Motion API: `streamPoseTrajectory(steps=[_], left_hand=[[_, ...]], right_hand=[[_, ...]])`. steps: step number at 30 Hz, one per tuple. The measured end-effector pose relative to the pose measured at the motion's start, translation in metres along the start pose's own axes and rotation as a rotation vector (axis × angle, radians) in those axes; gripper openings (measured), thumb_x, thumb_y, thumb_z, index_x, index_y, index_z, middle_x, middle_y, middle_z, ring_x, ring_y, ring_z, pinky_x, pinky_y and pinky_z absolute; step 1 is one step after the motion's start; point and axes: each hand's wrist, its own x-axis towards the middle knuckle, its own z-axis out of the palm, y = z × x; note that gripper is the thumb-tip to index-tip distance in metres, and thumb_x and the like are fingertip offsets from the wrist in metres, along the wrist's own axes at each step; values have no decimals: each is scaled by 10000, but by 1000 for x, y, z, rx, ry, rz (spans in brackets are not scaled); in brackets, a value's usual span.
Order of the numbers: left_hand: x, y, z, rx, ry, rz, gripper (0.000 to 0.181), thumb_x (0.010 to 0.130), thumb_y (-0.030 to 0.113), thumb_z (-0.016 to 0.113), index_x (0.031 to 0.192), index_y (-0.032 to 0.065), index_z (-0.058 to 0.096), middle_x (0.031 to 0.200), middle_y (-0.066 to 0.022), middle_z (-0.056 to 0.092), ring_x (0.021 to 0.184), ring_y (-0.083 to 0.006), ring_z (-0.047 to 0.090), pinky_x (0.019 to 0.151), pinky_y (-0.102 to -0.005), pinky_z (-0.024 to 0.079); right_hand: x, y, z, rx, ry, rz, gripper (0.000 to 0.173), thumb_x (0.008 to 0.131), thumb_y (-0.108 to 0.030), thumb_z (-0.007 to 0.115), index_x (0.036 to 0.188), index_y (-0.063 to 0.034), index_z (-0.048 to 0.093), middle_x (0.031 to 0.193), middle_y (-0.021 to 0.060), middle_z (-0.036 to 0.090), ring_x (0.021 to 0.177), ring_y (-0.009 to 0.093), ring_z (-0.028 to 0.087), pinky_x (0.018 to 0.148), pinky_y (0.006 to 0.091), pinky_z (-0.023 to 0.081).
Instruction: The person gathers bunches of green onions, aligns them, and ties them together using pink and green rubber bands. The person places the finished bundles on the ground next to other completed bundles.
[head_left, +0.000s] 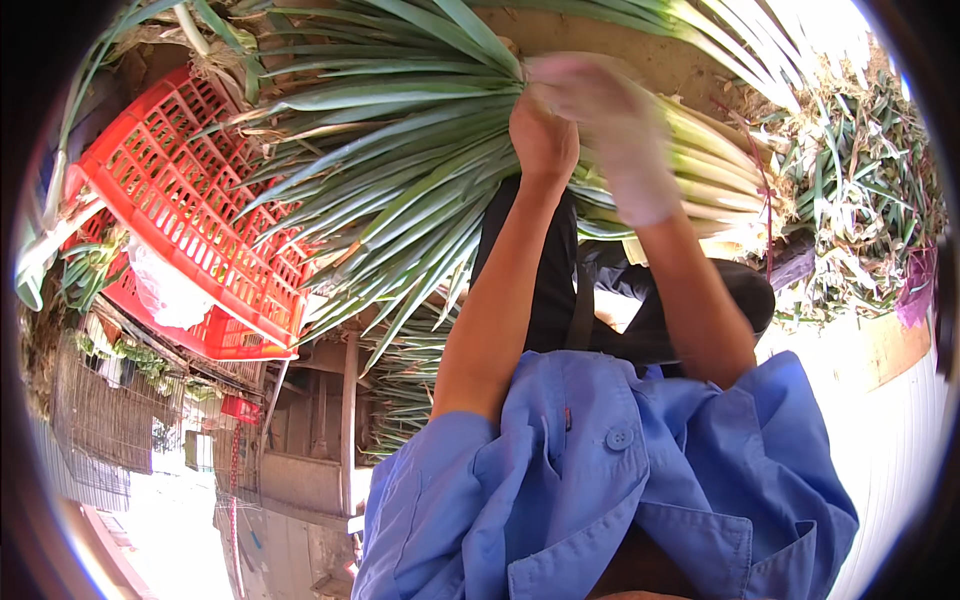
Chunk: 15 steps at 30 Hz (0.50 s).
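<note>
A large bundle of long green onions or leeks (405, 142) lies across my legs, its leaves fanned out to the left and its pale stalks and roots to the right. A thin red tie (766, 191) passes around the root end. My bare left hand (546, 139) is closed at the narrow middle of the bundle, where the leaves draw together. Over the stalks, close beside it, is my right hand (619, 124) in a pale glove with pinkish fingertips, blurred by motion. Its fingers are too blurred to tell what they hold.
Red plastic crates (195, 202) stand at the left, with a white plastic bag (169, 289) in them. More stalks (720, 45) lie at the upper right, beside a heap of leaf trimmings (862, 195). Further leaves (409, 375) lie below the bundle, near a wooden post (349, 427).
</note>
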Motion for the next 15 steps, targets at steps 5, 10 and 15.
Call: streamPoseTrajectory(steps=[5,10,15], left_hand=[[13,5,9,184,99,32,281,719,-42,429,880,-25,660,802,-180,656,765,-310,620,733,-376,469],[29,-4,12,-62,7,-286,292,742,-44,408,887,-32,662,714,-115,600,621,-176,532,580,-292,409],[33,10,0,-380,-50,-461,303,751,-60,371,925,-93,617,665,-95,550,569,-149,486,527,-262,378]], right_hand=[[-75,91,8,923,-5,760,199,900,-99,570,1035,47,567,815,99,643,617,166,626,517,296,527],[-54,90,48,1057,42,762,135,890,-85,626,956,11,557,831,78,644,605,164,627,534,296,538],[-42,87,50,858,36,812,108,869,-63,616,932,6,563,764,76,617,566,156,596,469,277,479]])
